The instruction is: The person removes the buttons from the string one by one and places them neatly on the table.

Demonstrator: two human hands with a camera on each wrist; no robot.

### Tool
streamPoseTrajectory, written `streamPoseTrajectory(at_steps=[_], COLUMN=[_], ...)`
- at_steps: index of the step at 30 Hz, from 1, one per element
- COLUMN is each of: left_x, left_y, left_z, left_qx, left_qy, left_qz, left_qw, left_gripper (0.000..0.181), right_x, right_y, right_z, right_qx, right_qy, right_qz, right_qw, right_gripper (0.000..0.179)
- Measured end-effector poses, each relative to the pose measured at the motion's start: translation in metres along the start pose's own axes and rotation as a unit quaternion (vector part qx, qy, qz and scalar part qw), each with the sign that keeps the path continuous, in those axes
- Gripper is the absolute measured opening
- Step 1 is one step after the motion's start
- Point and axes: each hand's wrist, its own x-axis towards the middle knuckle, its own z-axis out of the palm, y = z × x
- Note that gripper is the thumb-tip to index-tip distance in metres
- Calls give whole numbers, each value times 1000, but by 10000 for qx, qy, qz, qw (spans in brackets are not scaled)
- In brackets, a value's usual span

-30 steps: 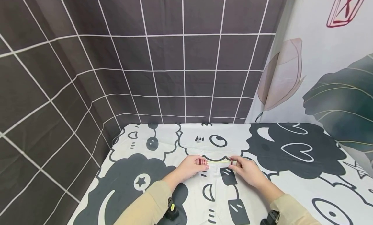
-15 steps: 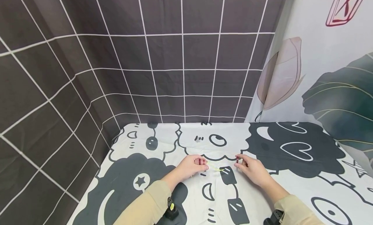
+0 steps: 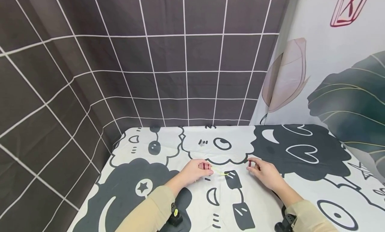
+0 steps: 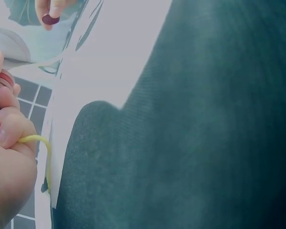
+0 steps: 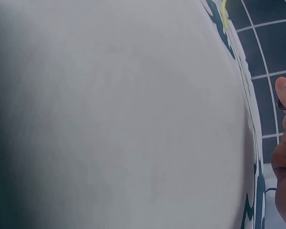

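My left hand [image 3: 192,170] grips a short stack of red and pink discs [image 3: 205,166] between thumb and fingers. From the stack a yellow cord [image 3: 221,173] runs to the right and ends loose above the cloth. Another piece of yellow cord [image 4: 35,138] comes out below the fingers in the left wrist view. To the right, apart from the cord, my right hand [image 3: 266,173] pinches a single dark red disc [image 3: 249,163] at its fingertips. That disc [image 4: 50,19] shows its flat face in the left wrist view. Whether it has a hole is too small to tell.
A white cloth [image 3: 224,192] with dark cartoon prints covers the table. Behind and to the left hangs a dark grid curtain [image 3: 168,85]; a pale leaf-print curtain [image 3: 325,58] hangs at the right. A black strapped device [image 3: 174,218] sits on the left wrist.
The yellow cord was stretched straight between both hands, reaching the dark red disc. Now the disc is off to the right with my right hand, and the cord's free end sags. My left hand stays put.
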Motion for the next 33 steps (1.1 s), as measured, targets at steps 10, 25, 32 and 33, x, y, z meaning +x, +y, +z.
streamPoseTrajectory(at_steps=[10,25,32,33], left_x=[0,-1,0,0], left_y=[0,-4,-4,-4], left_z=[-1,0,-1,-1], left_qx=[42,90,129,120], left_qy=[-33,-17,-39,-43], left_qz=[-39,70,113,117], left_qw=[10000,9999,9998,9999], left_gripper=[31,26,27,27], right_x=[-1,-1,-3,-3], right_y=[7,8,9,10], right_z=[-8,-8,-7,-7], right_qx=[-50,-423,-458,-453], right_qy=[-240,-866,-1013,-1032], right_qz=[288,444,551,565], right_qw=[9993,9944,9923,9920], right_gripper=[36,37,33,33])
